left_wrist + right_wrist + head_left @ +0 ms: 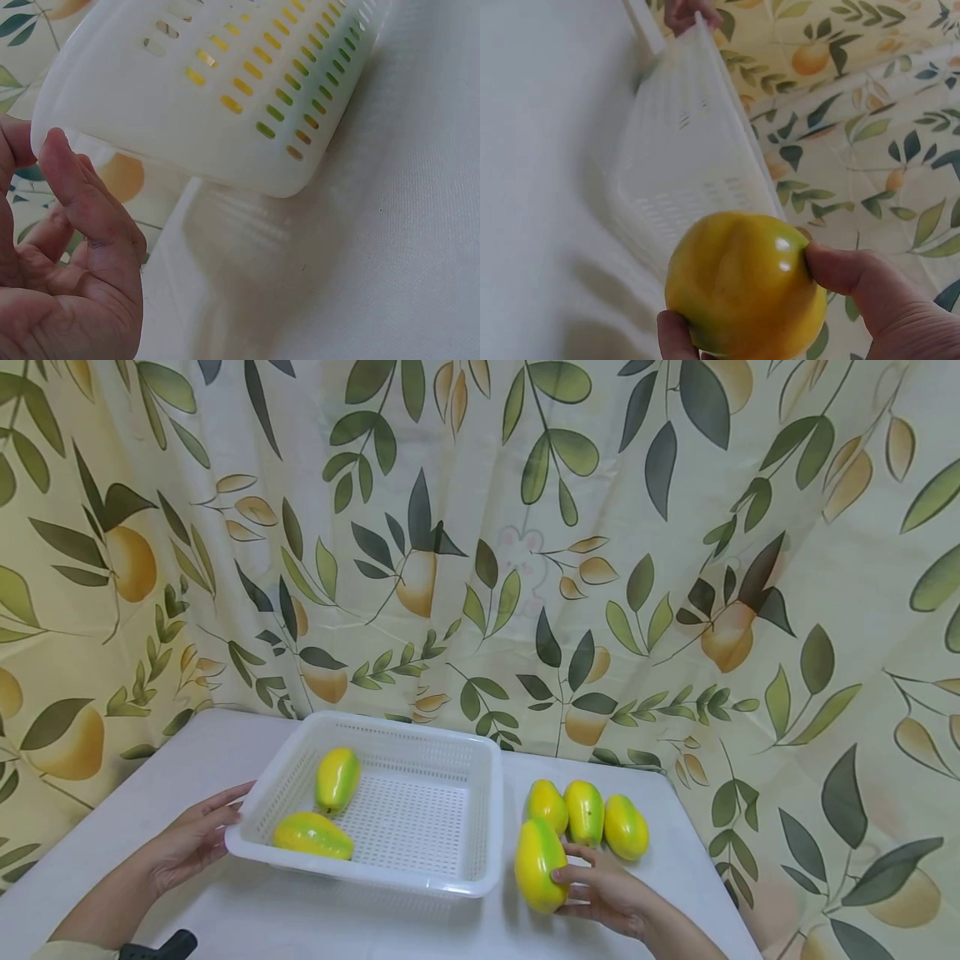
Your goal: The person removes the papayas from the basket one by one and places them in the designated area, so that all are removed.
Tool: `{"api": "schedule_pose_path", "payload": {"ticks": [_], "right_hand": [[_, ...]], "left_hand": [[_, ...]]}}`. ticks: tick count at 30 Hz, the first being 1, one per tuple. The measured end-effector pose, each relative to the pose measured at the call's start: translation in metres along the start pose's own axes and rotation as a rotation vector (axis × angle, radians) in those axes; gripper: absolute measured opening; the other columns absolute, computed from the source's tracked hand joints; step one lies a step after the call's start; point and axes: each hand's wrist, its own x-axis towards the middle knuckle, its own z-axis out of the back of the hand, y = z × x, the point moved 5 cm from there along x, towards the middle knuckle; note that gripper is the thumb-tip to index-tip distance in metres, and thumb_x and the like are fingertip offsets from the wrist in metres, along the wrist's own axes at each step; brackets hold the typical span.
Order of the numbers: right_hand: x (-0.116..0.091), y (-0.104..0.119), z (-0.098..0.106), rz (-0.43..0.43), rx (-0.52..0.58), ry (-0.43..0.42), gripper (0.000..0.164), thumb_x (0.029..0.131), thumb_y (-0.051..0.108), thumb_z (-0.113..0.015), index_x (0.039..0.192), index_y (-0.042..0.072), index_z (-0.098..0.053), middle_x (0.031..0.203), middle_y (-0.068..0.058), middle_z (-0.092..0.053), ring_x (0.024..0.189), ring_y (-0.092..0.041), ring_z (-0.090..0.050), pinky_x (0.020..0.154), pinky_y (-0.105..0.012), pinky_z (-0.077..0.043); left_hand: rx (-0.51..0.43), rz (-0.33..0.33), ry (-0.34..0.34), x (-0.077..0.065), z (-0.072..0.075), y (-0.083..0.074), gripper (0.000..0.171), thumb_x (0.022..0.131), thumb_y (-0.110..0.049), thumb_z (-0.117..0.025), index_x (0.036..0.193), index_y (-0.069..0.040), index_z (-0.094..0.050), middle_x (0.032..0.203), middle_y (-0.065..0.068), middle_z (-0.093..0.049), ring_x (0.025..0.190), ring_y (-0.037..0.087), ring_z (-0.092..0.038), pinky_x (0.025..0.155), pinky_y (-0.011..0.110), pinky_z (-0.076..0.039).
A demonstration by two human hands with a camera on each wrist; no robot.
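A white plastic basket (491, 827) with slotted walls stands at the middle left of the table. My left hand (191, 842) pinches its left rim between thumb and fingers; in the left wrist view the fingertips (56, 150) lie at the rim. Inside the basket, at its left side, are two yellow-green papayas, one upright (337, 781) and one lying sideways (313, 836). Right of the basket, my right hand (600, 889) grips another papaya (537, 868), thumb and fingers around it. The right wrist view shows this papaya (742, 285) close up, its rounded end toward the camera.
Three more papayas (585, 810) sit in a row on the white table (337, 927), just behind the right hand. A curtain (480, 568) printed with leaves and fruit hangs behind the table and along its sides. A dark band (161, 946) is on the left wrist.
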Motion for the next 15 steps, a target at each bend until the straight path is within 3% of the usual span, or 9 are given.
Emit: {"api": "schedule_pose_path", "payload": {"ticks": [15], "right_hand": [[0.009, -0.018, 0.007, -0.033, -0.053, -0.097, 0.074, 0.09, 0.013, -0.068, 0.146, -0.005, -0.024, 0.132, -0.032, -0.046, 0.1, -0.03, -0.063, 0.089, -0.053, -0.057]], "left_hand": [[0.004, 0.012, -0.012, 0.001, 0.002, 0.001, 0.042, 0.1, -0.009, -0.049, 0.107, -0.047, -0.067, 0.108, -0.011, -0.068, 0.099, 0.018, -0.071, 0.084, 0.032, -0.06]]}}
